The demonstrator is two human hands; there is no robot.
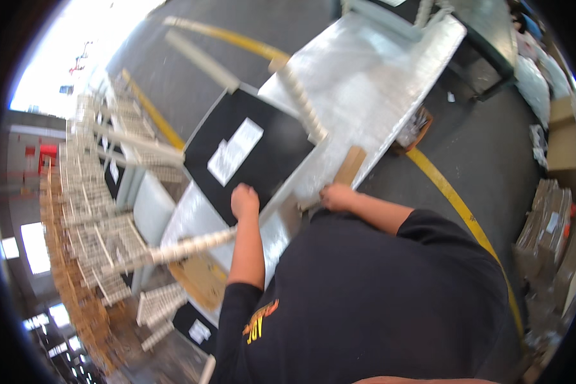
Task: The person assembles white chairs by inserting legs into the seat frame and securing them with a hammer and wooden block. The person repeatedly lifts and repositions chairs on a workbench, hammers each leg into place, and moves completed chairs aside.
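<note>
My left hand [244,200] is closed on the near edge of a flat black panel [272,150] that bears a white label [235,151]. The panel lies on a long silver foil-covered table [377,83]. My right hand [336,197] rests at the table's near edge, fingers curled beside a brown cardboard strip [350,165]; whether it grips anything I cannot tell. A white ribbed post [301,102] rises from the table behind the panel.
White wire racks [102,211] with several shelves stand at the left. A second ribbed post [192,246] crosses below my left forearm. Yellow floor lines [457,205] run along the grey floor. Cardboard boxes [550,224] pile up at the right.
</note>
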